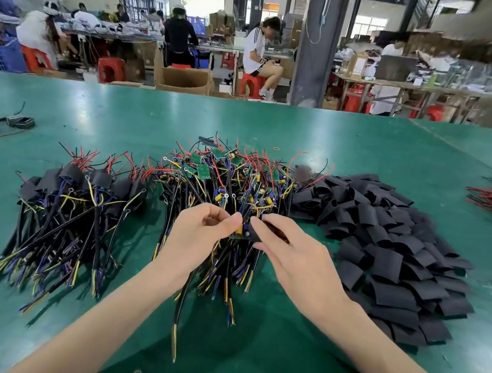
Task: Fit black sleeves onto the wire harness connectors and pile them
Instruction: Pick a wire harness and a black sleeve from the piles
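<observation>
One harness pile [232, 180] underneath: left hand [196, 238] pinches connector [239, 230], right hand [290, 255] grips black sleeve [255, 234].

I can read no text, number or brand anywhere. The green boards [205, 170] in the harness pile [232, 180] at the middle of the table [377, 143] carry marks too small to make out, and the white label [359, 66] on the box [350, 70] beyond the table's far edge is blurred
</observation>
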The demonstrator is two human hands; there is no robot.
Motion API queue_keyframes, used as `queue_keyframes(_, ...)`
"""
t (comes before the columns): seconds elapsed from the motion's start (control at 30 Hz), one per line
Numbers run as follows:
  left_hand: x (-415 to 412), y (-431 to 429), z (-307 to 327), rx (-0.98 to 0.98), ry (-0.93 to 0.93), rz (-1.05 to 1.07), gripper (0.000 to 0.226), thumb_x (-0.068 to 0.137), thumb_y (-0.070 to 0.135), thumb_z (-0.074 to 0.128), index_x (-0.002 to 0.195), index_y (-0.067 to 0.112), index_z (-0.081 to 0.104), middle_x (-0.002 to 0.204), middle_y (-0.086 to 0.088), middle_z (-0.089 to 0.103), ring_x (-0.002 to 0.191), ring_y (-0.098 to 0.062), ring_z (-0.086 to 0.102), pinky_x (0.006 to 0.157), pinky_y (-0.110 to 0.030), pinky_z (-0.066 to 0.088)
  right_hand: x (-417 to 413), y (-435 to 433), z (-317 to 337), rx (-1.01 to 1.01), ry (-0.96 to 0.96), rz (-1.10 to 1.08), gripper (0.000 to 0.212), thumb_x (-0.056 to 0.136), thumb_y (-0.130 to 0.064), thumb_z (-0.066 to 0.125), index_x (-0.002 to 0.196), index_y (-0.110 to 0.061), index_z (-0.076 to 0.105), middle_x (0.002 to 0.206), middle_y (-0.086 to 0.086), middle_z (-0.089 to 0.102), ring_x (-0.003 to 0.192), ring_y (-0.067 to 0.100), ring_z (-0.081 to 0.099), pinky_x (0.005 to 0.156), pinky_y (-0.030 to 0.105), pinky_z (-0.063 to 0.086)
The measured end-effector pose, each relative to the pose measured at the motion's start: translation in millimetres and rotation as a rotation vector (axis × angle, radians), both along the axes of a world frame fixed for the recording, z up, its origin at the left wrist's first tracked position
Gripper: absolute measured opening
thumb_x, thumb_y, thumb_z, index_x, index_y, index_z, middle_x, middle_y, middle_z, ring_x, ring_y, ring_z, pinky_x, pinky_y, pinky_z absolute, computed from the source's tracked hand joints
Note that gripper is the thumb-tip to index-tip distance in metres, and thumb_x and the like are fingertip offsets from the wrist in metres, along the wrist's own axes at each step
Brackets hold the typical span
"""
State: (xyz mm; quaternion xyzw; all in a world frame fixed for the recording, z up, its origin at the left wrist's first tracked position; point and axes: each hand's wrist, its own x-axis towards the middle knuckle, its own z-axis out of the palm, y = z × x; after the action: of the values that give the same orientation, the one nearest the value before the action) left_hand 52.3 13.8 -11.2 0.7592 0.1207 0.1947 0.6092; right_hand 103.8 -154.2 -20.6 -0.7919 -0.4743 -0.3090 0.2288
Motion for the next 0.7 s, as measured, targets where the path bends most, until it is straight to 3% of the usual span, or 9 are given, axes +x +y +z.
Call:
queue_keyframes(0.1,0,2,-1,-0.050,-0.008,-0.005,0.018,0.084,0.027,0.069,0.072,0.015,0.064,0.052,0.018,0.052,0.051,0.003,0.042,0.055,-0.010,0.035,3,1,-4,0.043,0.027,0.034,0.034,0.078,-0.004,0.073,0.112,-0.005,0.067,0.111,0.011,0.065,0.081,0.023,0.069,0.065,0.037,0.058)
queue_keyframes(0.2,1,2,-1,0.013,-0.065,0.000,0.013,0.082,0.021,0.072,0.073,0.015,0.066,0.056,0.015,0.056,0.055,0.002,0.045,0.055,-0.008,0.037,7,2,-6,0.148,0.180,0.098,0.032,0.081,-0.012,0.070,0.112,-0.006,0.068,0.110,0.006,0.067,0.089,0.018,0.066,0.082,0.033,0.053)
queue_keyframes(0.37,0,0,-2,0.044,-0.124,0.005,0.010,0.078,0.016,0.075,0.073,0.017,0.066,0.061,0.012,0.063,0.059,0.000,0.052,0.059,-0.010,0.042,10,0,-4,0.243,0.448,0.178,0.033,0.078,-0.015,0.072,0.111,-0.011,0.069,0.105,-0.005,0.067,0.091,0.006,0.061,0.087,0.021,0.046)
queue_keyframes(0.5,0,-1,1,0.071,-0.158,-0.037,0.013,0.076,0.010,0.075,0.072,0.018,0.065,0.062,0.009,0.064,0.059,-0.002,0.053,0.059,-0.012,0.042,11,-1,1,0.302,0.639,0.191,0.035,0.076,-0.019,0.074,0.110,-0.016,0.070,0.100,-0.010,0.069,0.088,0.003,0.063,0.084,0.022,0.048)
queue_keyframes(0.6,0,-1,2,0.074,-0.146,-0.069,0.011,0.077,0.014,0.075,0.073,0.016,0.066,0.062,0.008,0.063,0.058,-0.002,0.051,0.057,-0.011,0.040,10,-2,3,0.306,0.608,0.199,0.035,0.075,-0.015,0.075,0.109,-0.013,0.070,0.100,-0.005,0.069,0.089,0.006,0.062,0.084,0.023,0.048)
queue_keyframes(0.7,-2,-1,2,0.064,-0.125,-0.105,0.010,0.078,0.017,0.075,0.074,0.014,0.066,0.059,0.010,0.060,0.057,-0.004,0.047,0.056,-0.012,0.038,6,0,0,0.255,0.392,0.214,0.035,0.076,-0.006,0.074,0.110,-0.008,0.069,0.101,0.001,0.067,0.085,0.006,0.058,0.083,0.016,0.046)
